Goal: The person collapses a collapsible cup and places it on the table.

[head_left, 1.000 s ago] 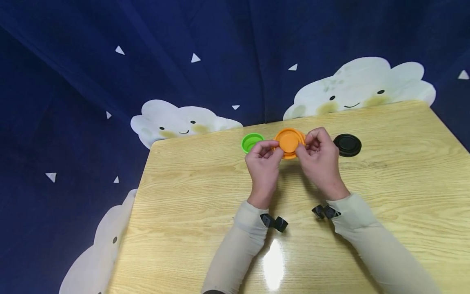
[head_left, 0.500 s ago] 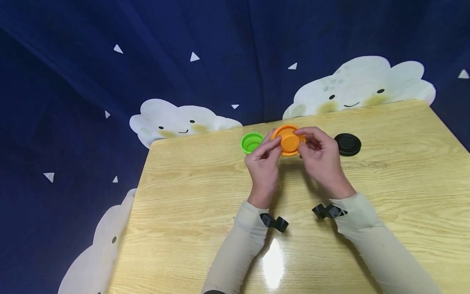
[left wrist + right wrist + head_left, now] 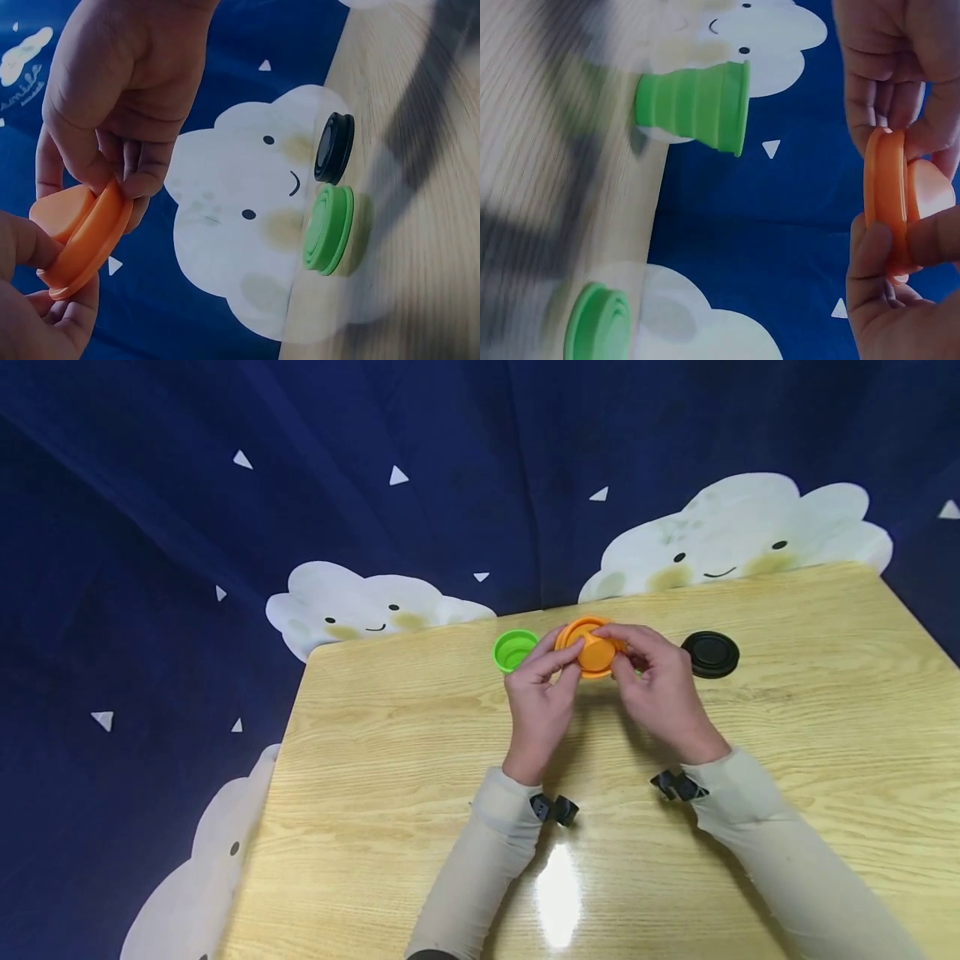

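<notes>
Both hands hold an orange collapsible cup [image 3: 598, 653] above the table, mostly folded, its small round base pushed partly out towards me. On its left side, the thumb and fingers of my left hand [image 3: 542, 702] pinch the rim and base. My right hand [image 3: 663, 697] grips the opposite side, a finger over the top of the base. Just left of the cup stands a green collapsible cup [image 3: 512, 652], pulled out tall in the right wrist view. A flat green folded cup [image 3: 328, 229] lies behind my right hand, mostly hidden in the head view.
A black folded cup [image 3: 710, 654] lies flat to the right of my right hand. The wooden table [image 3: 375, 777] ends at its back edge against a dark blue curtain [image 3: 435, 427] with white clouds.
The orange cup has tilted and its base sticks out further from the rim. My right fingers have shifted up over the base, and my left fingers have moved further round the cup.
</notes>
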The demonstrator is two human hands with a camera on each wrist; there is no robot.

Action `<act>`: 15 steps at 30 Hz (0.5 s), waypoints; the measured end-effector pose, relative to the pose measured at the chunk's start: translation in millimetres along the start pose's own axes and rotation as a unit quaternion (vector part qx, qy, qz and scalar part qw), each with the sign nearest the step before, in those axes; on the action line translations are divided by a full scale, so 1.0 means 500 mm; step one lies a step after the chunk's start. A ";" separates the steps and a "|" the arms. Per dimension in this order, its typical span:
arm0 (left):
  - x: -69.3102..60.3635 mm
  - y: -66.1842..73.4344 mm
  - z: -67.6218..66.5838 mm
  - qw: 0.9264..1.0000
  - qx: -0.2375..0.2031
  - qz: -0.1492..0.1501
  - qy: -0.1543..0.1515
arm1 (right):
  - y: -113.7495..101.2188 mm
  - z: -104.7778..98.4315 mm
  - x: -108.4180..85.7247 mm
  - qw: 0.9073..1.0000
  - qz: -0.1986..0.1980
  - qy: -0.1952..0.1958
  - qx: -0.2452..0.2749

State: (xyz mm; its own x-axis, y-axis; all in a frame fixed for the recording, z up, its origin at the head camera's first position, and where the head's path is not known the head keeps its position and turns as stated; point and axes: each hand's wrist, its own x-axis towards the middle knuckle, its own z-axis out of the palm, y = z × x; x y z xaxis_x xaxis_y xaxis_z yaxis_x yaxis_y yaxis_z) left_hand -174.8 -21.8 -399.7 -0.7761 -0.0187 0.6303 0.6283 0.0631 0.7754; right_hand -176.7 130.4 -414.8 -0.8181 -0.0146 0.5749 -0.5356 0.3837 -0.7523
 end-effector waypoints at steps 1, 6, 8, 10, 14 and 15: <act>-0.001 -0.009 0.001 1.000 0.014 0.014 0.001 | 0.000 0.001 0.000 1.000 -0.012 0.003 -0.011; -0.009 -0.057 0.003 0.990 0.084 0.116 0.010 | 0.002 0.012 -0.001 0.994 -0.078 0.034 -0.070; -0.010 -0.062 0.004 0.983 0.107 0.147 0.014 | 0.003 0.018 -0.004 0.989 -0.102 0.051 -0.091; -0.011 -0.063 0.005 0.977 0.130 0.169 0.018 | 0.004 0.023 -0.007 0.983 -0.126 0.064 -0.113; -0.012 -0.060 0.007 0.966 0.175 0.189 0.025 | 0.010 0.031 -0.011 0.968 -0.178 0.076 -0.157; -0.012 -0.059 0.008 0.964 0.186 0.189 0.027 | 0.012 0.032 -0.012 0.965 -0.186 0.077 -0.166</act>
State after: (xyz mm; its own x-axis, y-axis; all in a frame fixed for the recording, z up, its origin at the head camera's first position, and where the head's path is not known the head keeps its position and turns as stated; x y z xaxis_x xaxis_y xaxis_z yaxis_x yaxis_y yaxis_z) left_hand -188.9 -19.8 -426.7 -0.4846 0.0249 0.8744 0.7949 0.4296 0.4284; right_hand -178.4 117.8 -427.7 -0.5271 -0.0816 0.8459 -0.6697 0.6527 -0.3543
